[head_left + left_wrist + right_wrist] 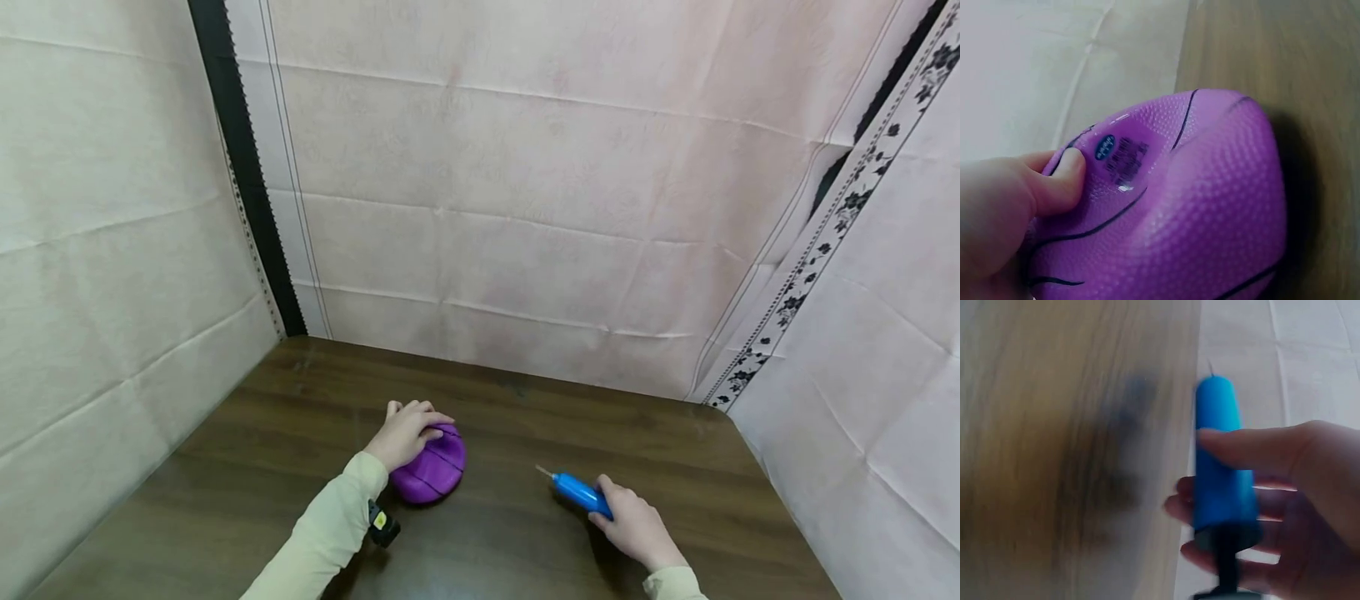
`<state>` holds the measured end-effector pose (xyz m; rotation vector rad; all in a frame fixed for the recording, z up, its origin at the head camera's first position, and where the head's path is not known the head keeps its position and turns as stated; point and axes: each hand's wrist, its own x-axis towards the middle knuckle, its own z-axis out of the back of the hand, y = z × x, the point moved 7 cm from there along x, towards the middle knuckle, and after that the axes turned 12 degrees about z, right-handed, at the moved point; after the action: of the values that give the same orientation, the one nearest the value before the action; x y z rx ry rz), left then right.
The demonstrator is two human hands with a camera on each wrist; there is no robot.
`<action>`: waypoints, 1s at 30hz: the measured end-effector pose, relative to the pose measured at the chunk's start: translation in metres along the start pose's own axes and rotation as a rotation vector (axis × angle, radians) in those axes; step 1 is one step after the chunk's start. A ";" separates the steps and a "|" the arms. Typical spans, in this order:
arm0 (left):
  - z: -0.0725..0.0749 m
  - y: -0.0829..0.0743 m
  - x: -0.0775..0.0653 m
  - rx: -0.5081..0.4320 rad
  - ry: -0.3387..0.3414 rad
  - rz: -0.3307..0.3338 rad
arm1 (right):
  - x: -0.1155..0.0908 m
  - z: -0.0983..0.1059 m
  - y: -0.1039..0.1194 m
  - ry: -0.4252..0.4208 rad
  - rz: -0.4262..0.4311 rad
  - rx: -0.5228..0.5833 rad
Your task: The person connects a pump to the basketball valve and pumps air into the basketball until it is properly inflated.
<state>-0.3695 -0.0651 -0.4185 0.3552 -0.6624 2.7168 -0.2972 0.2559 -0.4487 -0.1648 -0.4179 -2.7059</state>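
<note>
Within pale cloth walls (495, 167), the brown desk (487, 533) carries a dented purple ball (433, 473), its edge pinched by the curled left hand (406, 436), while, well apart, the right hand (636, 523) curls round a blue pump (579, 493), needle (545, 472) pointing left, and only the left wrist view reveals the ball's barcode label (1124, 157).

- No wording can be read with certainty.
- On the dented purple ball (1216, 187), a glossy label (1150, 142) bears a dark blue oval logo (1105, 147), its pale lettering too blurred to make out.
- Beside the logo, a dark barcode-like block (1126, 161), its characters illegible.
- On the black wrist device (386, 531), a yellow patch (380, 520), too small to read.
</note>
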 end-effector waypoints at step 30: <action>-0.023 -0.047 -0.016 -0.095 0.039 -0.118 | 0.006 0.044 0.105 -0.314 0.509 -0.301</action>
<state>-0.3413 -0.0190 -0.4242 0.3067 -0.7332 2.5634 -0.2580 0.1755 -0.3781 -0.6868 -0.0350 -2.2218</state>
